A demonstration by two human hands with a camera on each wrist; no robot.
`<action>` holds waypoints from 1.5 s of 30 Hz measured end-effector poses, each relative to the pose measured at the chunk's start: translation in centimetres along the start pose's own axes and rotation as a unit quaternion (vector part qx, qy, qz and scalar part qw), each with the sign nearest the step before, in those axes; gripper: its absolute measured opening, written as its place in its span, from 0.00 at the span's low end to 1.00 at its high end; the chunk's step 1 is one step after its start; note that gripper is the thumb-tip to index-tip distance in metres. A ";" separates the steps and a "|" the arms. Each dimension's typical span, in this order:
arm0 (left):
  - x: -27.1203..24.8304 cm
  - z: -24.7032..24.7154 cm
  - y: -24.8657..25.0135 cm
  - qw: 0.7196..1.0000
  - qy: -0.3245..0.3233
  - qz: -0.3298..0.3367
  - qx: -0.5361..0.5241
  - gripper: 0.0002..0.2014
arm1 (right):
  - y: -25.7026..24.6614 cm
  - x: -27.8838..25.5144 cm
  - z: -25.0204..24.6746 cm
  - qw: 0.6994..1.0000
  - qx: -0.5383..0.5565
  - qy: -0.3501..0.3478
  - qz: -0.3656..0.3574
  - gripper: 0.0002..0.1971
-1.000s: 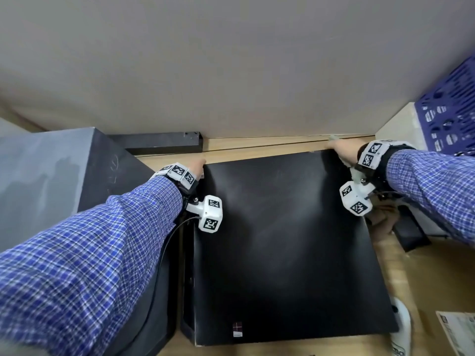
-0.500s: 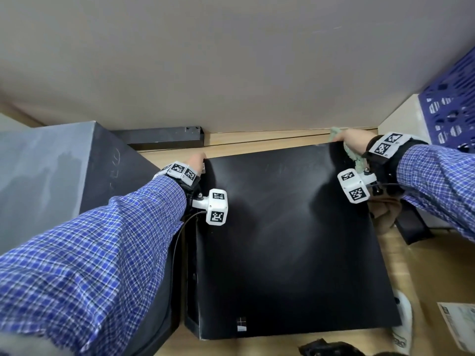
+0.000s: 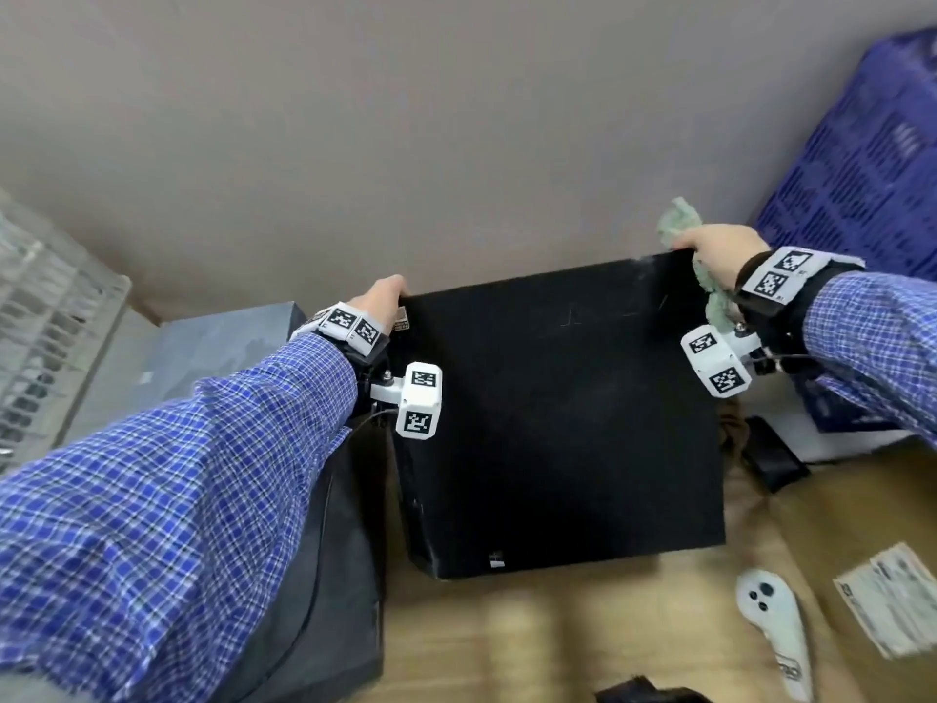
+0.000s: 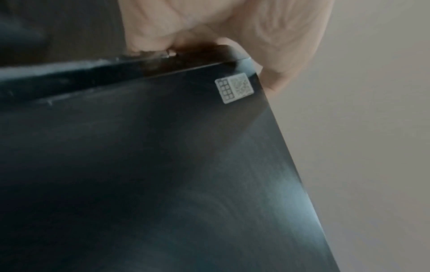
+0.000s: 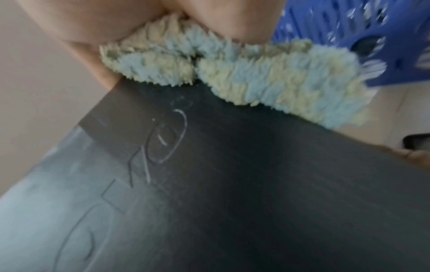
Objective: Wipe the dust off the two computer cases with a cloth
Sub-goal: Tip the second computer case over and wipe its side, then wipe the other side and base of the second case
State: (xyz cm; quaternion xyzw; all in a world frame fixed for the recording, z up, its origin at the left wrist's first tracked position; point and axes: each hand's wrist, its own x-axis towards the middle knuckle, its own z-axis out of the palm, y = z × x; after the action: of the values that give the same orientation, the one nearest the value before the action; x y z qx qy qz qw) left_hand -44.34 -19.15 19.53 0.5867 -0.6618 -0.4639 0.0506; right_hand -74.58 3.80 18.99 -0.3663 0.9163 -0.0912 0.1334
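A black computer case [image 3: 557, 423] fills the middle of the head view, its far edge raised off the wooden surface. My left hand [image 3: 383, 296] grips its far left corner, with the fingers curled over the edge [image 4: 232, 27] beside a small sticker [image 4: 234, 88]. At the far right corner my right hand [image 3: 720, 248] holds the edge with a fluffy green-blue cloth [image 3: 677, 220] bunched in the palm. Seen from the right wrist, the cloth [image 5: 267, 79] lies against the dusty panel [image 5: 256, 184], which has marks drawn in the dust. A second case [image 3: 223, 347] with a dusty grey top stands at the left.
A blue plastic crate [image 3: 862, 195] stands close on the right and a wire rack [image 3: 45, 337] at the far left. A grey wall runs right behind the cases. On the wood lie a white controller [image 3: 770, 616], a printed paper [image 3: 897, 601] and a black object [image 3: 770, 454].
Both hands have risen with the far edge of the black case, which now tilts up toward me. The cloth now shows above the right corner.
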 end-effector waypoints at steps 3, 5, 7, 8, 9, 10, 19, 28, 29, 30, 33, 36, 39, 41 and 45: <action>-2.8 -1.6 -0.3 1.000 -0.008 0.016 0.018 0.33 | -0.1 -3.8 -0.9 0.997 0.060 0.042 0.004 0.21; -4.7 -2.3 -1.0 0.999 -0.018 0.027 0.026 0.30 | -0.1 -6.4 -0.9 0.988 0.134 0.064 0.052 0.17; -6.7 -2.8 -1.9 0.999 -0.010 0.020 0.048 0.32 | 0.0 -9.1 -0.5 0.955 0.254 0.107 0.108 0.14; -7.8 -3.0 -2.4 0.997 -0.010 0.022 0.075 0.36 | 0.2 -10.4 -0.2 0.942 0.288 0.124 0.120 0.11; -8.8 -3.2 -2.8 0.994 -0.014 0.026 0.108 0.38 | 0.3 -11.6 0.1 0.935 0.305 0.134 0.123 0.09; -9.8 -3.2 -3.2 0.991 -0.024 0.036 0.124 0.38 | 0.4 -12.8 0.3 0.931 0.313 0.140 0.125 0.08; -15.2 -2.6 -7.7 0.989 -0.085 0.077 0.092 0.19 | 0.8 -21.1 1.7 0.934 0.296 0.165 0.114 0.04; -18.1 -2.3 -8.2 0.986 -0.104 0.061 0.118 0.21 | 2.1 -23.6 2.7 0.968 0.173 0.130 0.128 0.16; -18.3 -2.4 -8.2 0.986 -0.099 0.052 0.122 0.22 | 2.1 -23.6 2.6 0.972 0.151 0.125 0.133 0.17; -18.3 -2.3 -8.2 0.986 -0.095 0.046 0.130 0.22 | 2.0 -23.5 2.5 0.975 0.130 0.122 0.130 0.17; -18.3 -2.2 -8.1 0.983 -0.097 0.034 0.151 0.23 | 1.8 -23.3 2.5 0.986 0.058 0.126 0.090 0.20; -19.0 -2.4 -7.4 0.977 -0.110 0.026 0.178 0.23 | 2.1 -22.9 2.7 0.989 -0.026 0.140 0.035 0.21; -20.0 -2.7 -6.9 0.970 -0.105 0.000 0.219 0.26 | 2.2 -23.1 2.5 0.985 -0.117 0.130 0.012 0.21; -19.7 -3.0 -7.0 0.970 -0.126 -0.021 0.206 0.32 | 2.0 -23.3 2.5 0.983 -0.146 0.113 0.011 0.23; -19.9 -3.2 -6.9 0.958 -0.136 -0.044 0.248 0.35 | 1.2 -24.1 2.9 0.983 -0.153 0.101 0.007 0.24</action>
State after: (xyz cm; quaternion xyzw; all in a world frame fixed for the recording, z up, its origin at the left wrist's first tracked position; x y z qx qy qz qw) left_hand -31.28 -3.72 26.14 0.5410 -0.7301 -0.3625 -0.2073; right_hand -57.68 21.20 20.17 -0.3650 0.9307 0.0142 -0.0171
